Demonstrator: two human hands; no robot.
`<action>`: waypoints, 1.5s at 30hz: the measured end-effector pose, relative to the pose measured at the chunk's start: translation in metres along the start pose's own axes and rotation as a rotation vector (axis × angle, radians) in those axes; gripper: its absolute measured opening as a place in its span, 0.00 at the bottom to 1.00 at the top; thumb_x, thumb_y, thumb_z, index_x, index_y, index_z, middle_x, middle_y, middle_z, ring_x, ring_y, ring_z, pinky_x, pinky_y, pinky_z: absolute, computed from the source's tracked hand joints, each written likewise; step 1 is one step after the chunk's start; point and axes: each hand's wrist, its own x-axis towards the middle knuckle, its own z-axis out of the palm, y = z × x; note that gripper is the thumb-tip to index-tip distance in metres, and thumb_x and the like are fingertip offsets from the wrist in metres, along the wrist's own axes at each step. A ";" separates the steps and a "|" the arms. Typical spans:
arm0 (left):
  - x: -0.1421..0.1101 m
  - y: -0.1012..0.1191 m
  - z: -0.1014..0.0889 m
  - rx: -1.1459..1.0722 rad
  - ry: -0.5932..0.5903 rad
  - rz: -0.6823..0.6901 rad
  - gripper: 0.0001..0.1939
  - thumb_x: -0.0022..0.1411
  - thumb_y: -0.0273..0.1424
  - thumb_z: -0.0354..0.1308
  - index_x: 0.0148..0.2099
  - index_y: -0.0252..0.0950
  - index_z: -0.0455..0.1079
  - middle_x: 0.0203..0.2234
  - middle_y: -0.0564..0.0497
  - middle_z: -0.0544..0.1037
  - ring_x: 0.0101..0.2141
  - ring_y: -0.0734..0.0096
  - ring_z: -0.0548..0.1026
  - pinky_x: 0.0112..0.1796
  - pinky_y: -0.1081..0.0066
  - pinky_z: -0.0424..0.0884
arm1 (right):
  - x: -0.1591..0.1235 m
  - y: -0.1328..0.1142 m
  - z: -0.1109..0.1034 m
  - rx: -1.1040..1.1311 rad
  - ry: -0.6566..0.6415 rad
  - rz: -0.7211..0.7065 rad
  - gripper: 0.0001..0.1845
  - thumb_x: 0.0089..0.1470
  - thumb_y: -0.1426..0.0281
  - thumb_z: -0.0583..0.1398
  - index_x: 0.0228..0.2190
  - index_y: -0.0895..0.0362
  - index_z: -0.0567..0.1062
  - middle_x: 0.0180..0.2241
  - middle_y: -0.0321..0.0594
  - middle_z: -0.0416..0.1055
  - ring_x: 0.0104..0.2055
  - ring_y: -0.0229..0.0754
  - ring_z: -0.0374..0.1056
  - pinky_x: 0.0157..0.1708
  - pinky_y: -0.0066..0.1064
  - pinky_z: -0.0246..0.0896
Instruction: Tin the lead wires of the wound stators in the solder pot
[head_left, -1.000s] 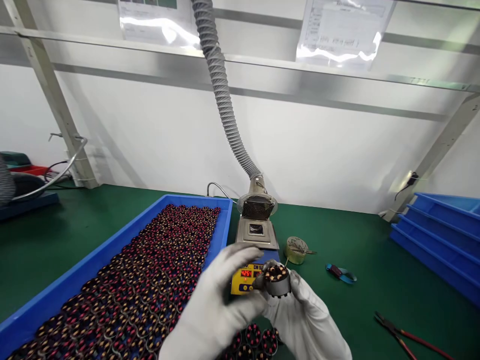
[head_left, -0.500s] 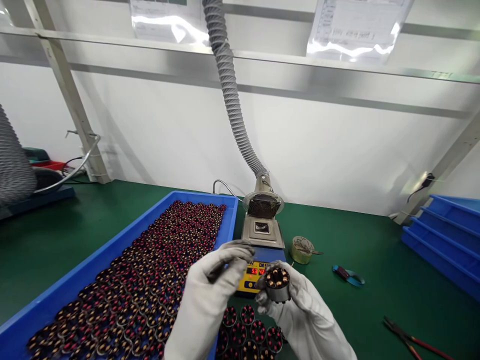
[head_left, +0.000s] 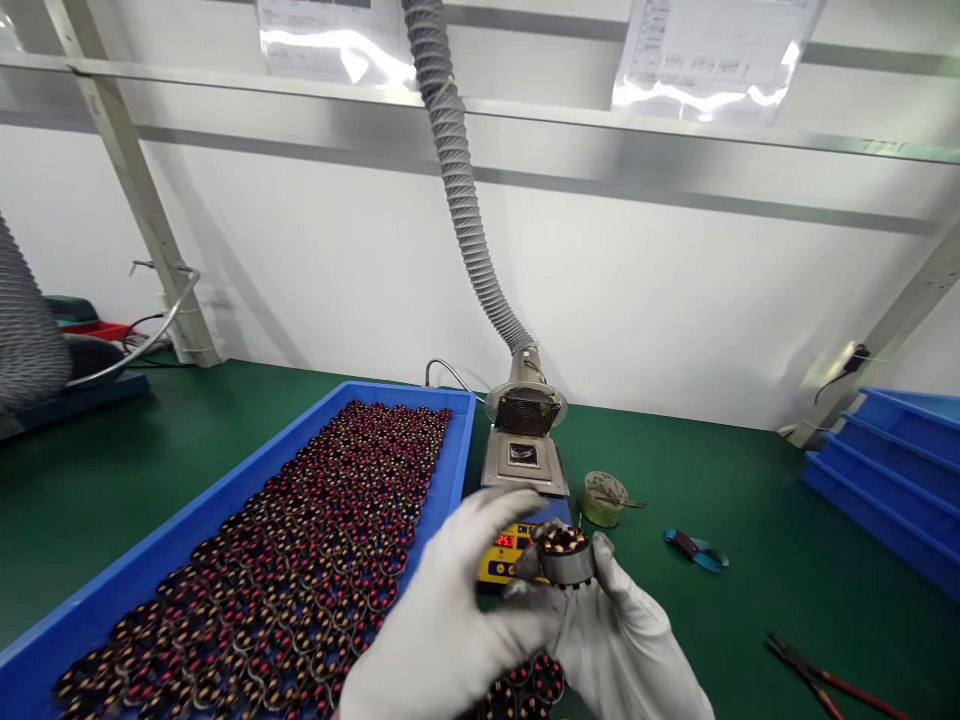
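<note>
My right hand (head_left: 622, 630), in a grey-stained white glove, grips a motor stator (head_left: 568, 568) by its outer ring. The stator is tilted, its copper-coloured windings facing up. Beside it on the left is my left hand (head_left: 450, 610), gloved too and partly blurred. Its thumb and fingers are spread apart in a curve, and nothing shows between them. Behind both hands stands a solder pot (head_left: 499, 572) with a yellow front panel and red digits, partly covered by the left hand. Below the hands, more stators (head_left: 546, 678) lie on the table, mostly hidden.
A long blue tray (head_left: 225, 487) full of stators fills the left. Above the pot hangs a grey extraction hose (head_left: 465, 200). Rightward are a round tin (head_left: 602, 507), a blue strap (head_left: 697, 552), red-handled pliers (head_left: 814, 675) and stacked blue trays (head_left: 885, 490).
My left hand has moved right, closer to the stator, and its fingers have spread. The stator has shifted slightly right and up and turned in my right hand.
</note>
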 end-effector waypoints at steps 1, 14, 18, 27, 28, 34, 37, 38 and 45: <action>0.001 0.000 0.001 0.068 -0.078 0.059 0.29 0.42 0.23 0.66 0.48 0.49 0.70 0.47 0.54 0.74 0.48 0.66 0.70 0.50 0.69 0.66 | 0.000 0.000 -0.001 0.011 0.008 -0.001 0.16 0.48 0.57 0.63 0.35 0.55 0.76 0.36 0.41 0.75 0.38 0.42 0.70 0.41 0.35 0.64; 0.004 -0.004 0.004 -0.571 0.286 -0.126 0.01 0.52 0.32 0.62 0.29 0.41 0.75 0.31 0.55 0.80 0.35 0.71 0.76 0.39 0.76 0.72 | -0.002 0.004 0.002 0.007 -0.041 0.014 0.11 0.49 0.64 0.64 0.36 0.54 0.77 0.36 0.42 0.75 0.35 0.42 0.71 0.36 0.33 0.65; 0.004 0.003 -0.004 -0.309 0.018 -0.163 0.09 0.47 0.24 0.63 0.33 0.39 0.77 0.36 0.51 0.79 0.40 0.67 0.75 0.40 0.76 0.71 | -0.001 0.001 0.002 -0.049 -0.064 -0.040 0.12 0.49 0.63 0.63 0.36 0.54 0.76 0.37 0.42 0.75 0.35 0.42 0.71 0.38 0.34 0.66; -0.008 0.009 0.011 -0.331 0.308 0.051 0.04 0.54 0.28 0.59 0.28 0.42 0.73 0.33 0.55 0.77 0.39 0.72 0.74 0.40 0.78 0.70 | 0.012 0.015 -0.007 -0.478 0.322 -0.535 0.22 0.32 0.65 0.72 0.33 0.55 0.76 0.31 0.42 0.75 0.32 0.43 0.71 0.34 0.31 0.68; -0.008 0.009 0.008 -0.342 0.339 0.037 0.04 0.54 0.29 0.59 0.28 0.42 0.73 0.33 0.55 0.77 0.40 0.72 0.74 0.41 0.78 0.70 | 0.011 0.018 -0.006 -0.519 0.399 -0.615 0.21 0.33 0.67 0.72 0.34 0.53 0.76 0.33 0.41 0.75 0.33 0.42 0.71 0.35 0.30 0.68; -0.003 0.004 0.012 -0.584 -0.058 -0.275 0.19 0.53 0.33 0.62 0.49 0.44 0.70 0.47 0.53 0.75 0.48 0.71 0.71 0.50 0.76 0.65 | 0.003 0.034 0.000 -0.936 0.397 -1.099 0.22 0.39 0.81 0.67 0.35 0.45 0.76 0.43 0.37 0.71 0.45 0.44 0.68 0.41 0.33 0.67; -0.004 0.001 0.031 -0.836 -0.001 -0.308 0.09 0.55 0.33 0.60 0.40 0.41 0.75 0.38 0.52 0.79 0.40 0.73 0.75 0.43 0.78 0.70 | 0.001 0.042 0.001 -1.137 0.468 -1.147 0.26 0.40 0.85 0.64 0.34 0.42 0.77 0.42 0.36 0.72 0.43 0.45 0.69 0.44 0.37 0.66; -0.004 0.000 0.037 -0.916 0.084 -0.309 0.07 0.55 0.33 0.61 0.36 0.40 0.76 0.35 0.52 0.80 0.37 0.74 0.76 0.41 0.79 0.71 | 0.001 0.044 0.002 -1.150 0.501 -1.160 0.26 0.40 0.86 0.64 0.34 0.41 0.77 0.41 0.35 0.72 0.43 0.45 0.69 0.45 0.37 0.66; 0.001 -0.004 0.021 -0.830 0.331 -0.285 0.13 0.48 0.32 0.66 0.38 0.41 0.76 0.37 0.53 0.80 0.40 0.73 0.76 0.43 0.79 0.70 | 0.008 0.038 0.001 -1.087 0.565 -1.347 0.30 0.37 0.83 0.67 0.38 0.40 0.74 0.43 0.34 0.69 0.41 0.46 0.69 0.37 0.38 0.69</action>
